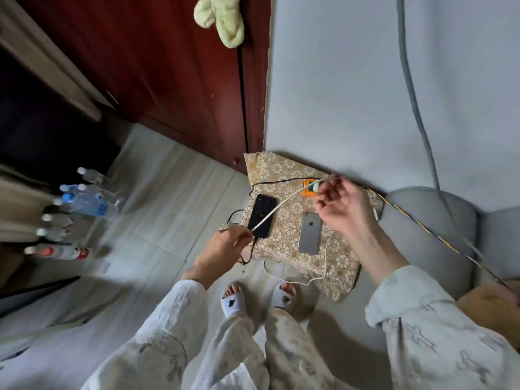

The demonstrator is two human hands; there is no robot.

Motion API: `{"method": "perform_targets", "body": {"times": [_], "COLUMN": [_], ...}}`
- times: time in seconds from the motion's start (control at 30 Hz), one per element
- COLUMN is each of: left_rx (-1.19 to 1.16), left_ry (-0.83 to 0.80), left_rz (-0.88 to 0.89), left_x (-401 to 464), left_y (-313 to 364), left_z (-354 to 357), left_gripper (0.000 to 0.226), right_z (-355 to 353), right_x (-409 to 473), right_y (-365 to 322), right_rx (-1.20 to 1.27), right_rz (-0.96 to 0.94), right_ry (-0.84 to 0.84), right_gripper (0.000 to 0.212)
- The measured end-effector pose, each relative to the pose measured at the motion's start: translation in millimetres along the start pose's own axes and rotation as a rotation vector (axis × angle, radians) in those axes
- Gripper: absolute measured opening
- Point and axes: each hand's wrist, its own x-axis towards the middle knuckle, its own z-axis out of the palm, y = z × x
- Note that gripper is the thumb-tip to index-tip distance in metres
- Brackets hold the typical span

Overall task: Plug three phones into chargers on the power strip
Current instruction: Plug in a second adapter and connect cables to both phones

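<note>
A white charging cable [284, 203] is stretched taut between my two hands. My left hand [228, 243] pinches its lower end above the bottom of a black phone [261, 215]. My right hand [342, 205] grips the upper end just in front of an orange power strip [309, 189]. A grey phone [310, 233] lies face down beside the black one on a patterned cushion [287, 232]; a thin white cable [323, 260] trails from near it to the floor. A dark cable [277, 181] runs from the black phone towards the strip. No third phone is visible.
Several water bottles [81, 202] stand on the tiled floor at left. A dark red wardrobe [168, 80] with a green cloth [222, 21] is behind. A grey sofa [433, 229] sits at right, crossed by a striped cord [422, 229]. My slippered feet [259, 296] stand in front of the cushion.
</note>
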Motion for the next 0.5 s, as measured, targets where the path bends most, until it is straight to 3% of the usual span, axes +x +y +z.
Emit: {"method": "perform_targets", "body": {"times": [0.1,0.27,0.4,0.5], "left_rx": [0.023,0.035,0.090,-0.056], "left_ry": [0.116,0.232,0.268,0.222], "left_rz": [0.024,0.184,0.312,0.248], "left_x": [-9,-8,-6,-8], "left_y": [11,64,93,97], "left_z": [-25,-67,-87,-90], "left_gripper": [0.011,0.013,0.017,0.019], "right_z": [1,20,57,78], "right_x": [-10,-40,-64,-76], "right_y": [-10,19,33,25], "right_rx": [-0.169,-0.827,-1.006,-0.983], "right_rz": [-0.023,0.018,-0.236,-0.357], "right_ry": [-0.045,-0.246,-0.315,-0.363], "right_gripper": [0.029,0.051,0.030,0.022]}}
